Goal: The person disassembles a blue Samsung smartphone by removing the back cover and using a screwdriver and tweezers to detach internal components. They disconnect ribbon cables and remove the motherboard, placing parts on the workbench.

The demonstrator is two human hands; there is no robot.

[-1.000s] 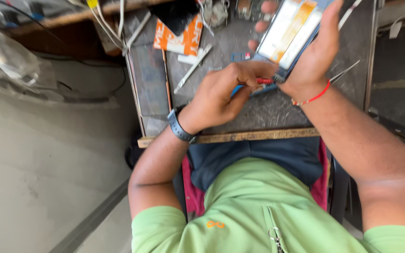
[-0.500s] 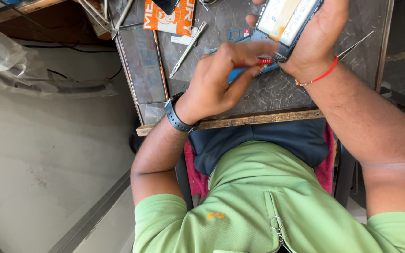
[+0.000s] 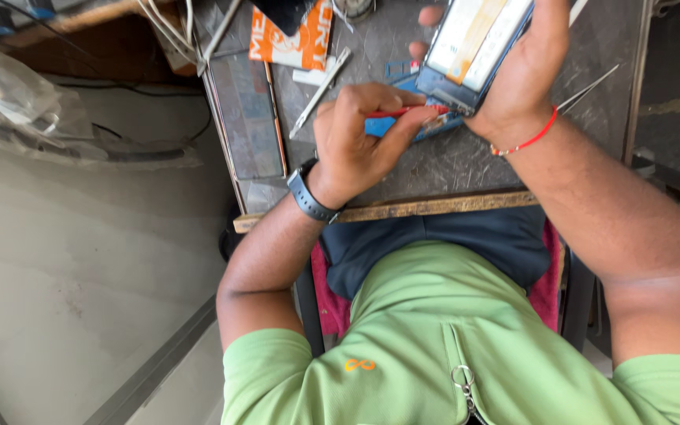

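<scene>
Here the left hand (image 3: 360, 138) is closed around a thin red-handled tool (image 3: 412, 112), fingers pinched together on it, with its tip pointing at the lower edge of an opened phone (image 3: 475, 43). The right hand (image 3: 525, 75) is clamped on that phone, fingers wrapped round its far side, holding it tilted above the grey worktable (image 3: 450, 169). Just under the phone lies a blue plastic piece (image 3: 391, 126), partly hidden by the left hand. Left of that hand a grey metal tool (image 3: 320, 93) lies slanted on the table, and farther off sits an orange and white packet (image 3: 293, 43). A dark glass panel (image 3: 247, 114) lies along the table's left edge. A black watch (image 3: 308, 195) is on the left wrist, a red thread (image 3: 525, 142) on the right.
</scene>
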